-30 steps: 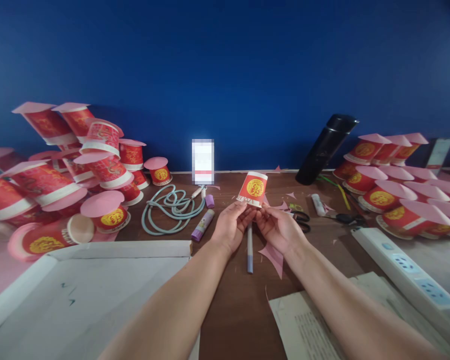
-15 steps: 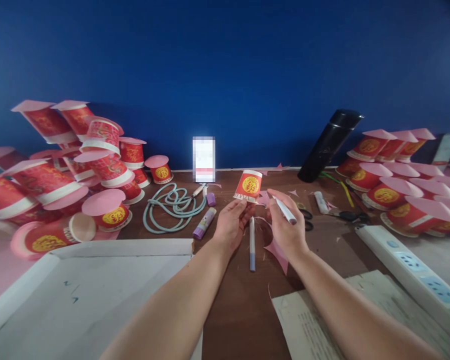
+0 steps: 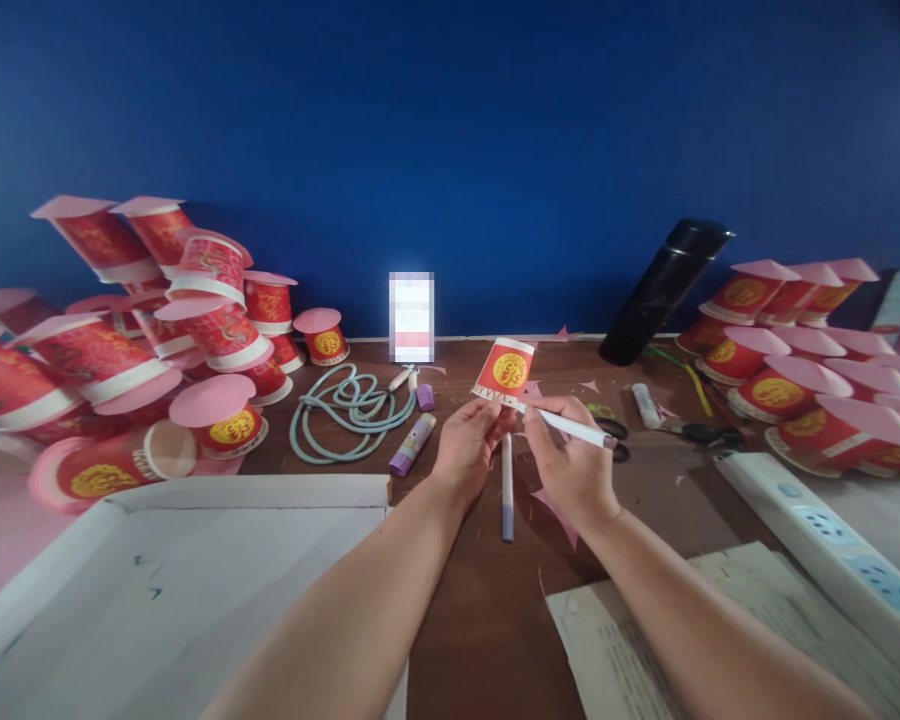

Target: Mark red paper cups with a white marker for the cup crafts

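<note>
My left hand (image 3: 469,445) is closed on the lower rim of a red paper cup (image 3: 508,370), which is upside down and slightly tilted, with a gold emblem and a white band marked with dark zigzag lines. Pinched in my right hand (image 3: 570,455) is a white marker (image 3: 574,428), its tip at the white band near the cup's right side. A second white marker (image 3: 508,500) with a grey-blue end lies on the table between my wrists. Beneath my right hand is a pink paper scrap (image 3: 559,515).
Red cups with pink paper tops (image 3: 217,410) are piled left; more cups (image 3: 780,390) stand right. Around lie a pale blue cable (image 3: 322,455), glue stick (image 3: 412,445), black scissors (image 3: 619,440), white box lid (image 3: 247,490), power strip (image 3: 825,530) and black flask (image 3: 664,295). A lit phone (image 3: 412,318) leans on the wall.
Both hands were at the cup's rim; my right hand then drew back with the white marker and has now brought its tip to the cup's band. My left hand keeps hold of the cup.
</note>
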A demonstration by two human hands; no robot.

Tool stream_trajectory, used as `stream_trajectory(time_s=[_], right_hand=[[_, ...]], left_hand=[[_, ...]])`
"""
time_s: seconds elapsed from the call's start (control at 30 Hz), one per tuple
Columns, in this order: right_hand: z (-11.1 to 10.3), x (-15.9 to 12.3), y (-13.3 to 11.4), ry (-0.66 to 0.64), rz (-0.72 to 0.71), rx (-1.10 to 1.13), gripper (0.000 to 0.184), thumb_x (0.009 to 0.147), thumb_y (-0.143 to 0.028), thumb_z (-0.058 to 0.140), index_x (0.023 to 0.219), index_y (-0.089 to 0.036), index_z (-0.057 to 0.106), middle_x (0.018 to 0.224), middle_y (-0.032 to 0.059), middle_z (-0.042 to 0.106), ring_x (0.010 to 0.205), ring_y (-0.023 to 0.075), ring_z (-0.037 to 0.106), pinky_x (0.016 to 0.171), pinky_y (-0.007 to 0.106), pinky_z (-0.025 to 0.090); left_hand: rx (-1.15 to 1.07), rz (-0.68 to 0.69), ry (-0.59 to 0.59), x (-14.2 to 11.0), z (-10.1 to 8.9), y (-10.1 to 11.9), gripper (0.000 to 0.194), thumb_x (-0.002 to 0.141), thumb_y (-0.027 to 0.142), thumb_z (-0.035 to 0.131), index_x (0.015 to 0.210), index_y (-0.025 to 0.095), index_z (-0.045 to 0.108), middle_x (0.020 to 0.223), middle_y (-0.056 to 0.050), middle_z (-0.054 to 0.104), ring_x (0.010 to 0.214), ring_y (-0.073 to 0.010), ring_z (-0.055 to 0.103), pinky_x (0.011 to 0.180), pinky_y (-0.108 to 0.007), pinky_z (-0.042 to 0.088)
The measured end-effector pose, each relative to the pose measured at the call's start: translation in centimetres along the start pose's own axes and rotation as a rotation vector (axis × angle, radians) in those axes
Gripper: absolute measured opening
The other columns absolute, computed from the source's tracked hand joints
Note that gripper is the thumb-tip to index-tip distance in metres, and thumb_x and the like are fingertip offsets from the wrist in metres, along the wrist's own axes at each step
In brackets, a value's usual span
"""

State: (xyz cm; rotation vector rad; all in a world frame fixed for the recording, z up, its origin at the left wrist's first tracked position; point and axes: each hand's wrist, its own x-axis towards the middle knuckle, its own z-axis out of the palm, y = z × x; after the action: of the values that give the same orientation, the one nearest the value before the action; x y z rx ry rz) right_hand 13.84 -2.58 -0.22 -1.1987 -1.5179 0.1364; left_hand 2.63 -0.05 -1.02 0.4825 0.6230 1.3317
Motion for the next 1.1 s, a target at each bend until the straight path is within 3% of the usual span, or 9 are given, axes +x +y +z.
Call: stream_trajectory(time_s=[0.43,1.1], right_hand=[[0.21,-0.14,0.47,-0.032,-0.098,-0.098,0.008,0.084,-0.026,0.056,0.090,-0.022,0.060,0.085,0.0031,0.065,0.081,0.0177,0.061,0.077,0.033,0.048],[0.10,-0.02,1.02,-0.025,0.001,-0.116,0.013,0.086,-0.032,0.054,0.093,-0.020,0.056,0.090,0.0054,0.064,0.084,0.0195,0.063,0.076,0.034,0.051]], left_hand=[[0.042,-0.002,-0.007,0.22,-0.10,-0.11,0.007,0.070,0.017,0.069,0.072,0.010,0.066,0.070,-0.002,0.064,0.065,-0.0063,0.059,0.072,-0.018,0.048],[0.038,-0.041,0.036,-0.12,0.12,0.28,0.006,0.073,0.009,0.062,0.068,0.009,0.064,0.068,-0.006,0.065,0.067,-0.0099,0.063,0.080,-0.025,0.050]])
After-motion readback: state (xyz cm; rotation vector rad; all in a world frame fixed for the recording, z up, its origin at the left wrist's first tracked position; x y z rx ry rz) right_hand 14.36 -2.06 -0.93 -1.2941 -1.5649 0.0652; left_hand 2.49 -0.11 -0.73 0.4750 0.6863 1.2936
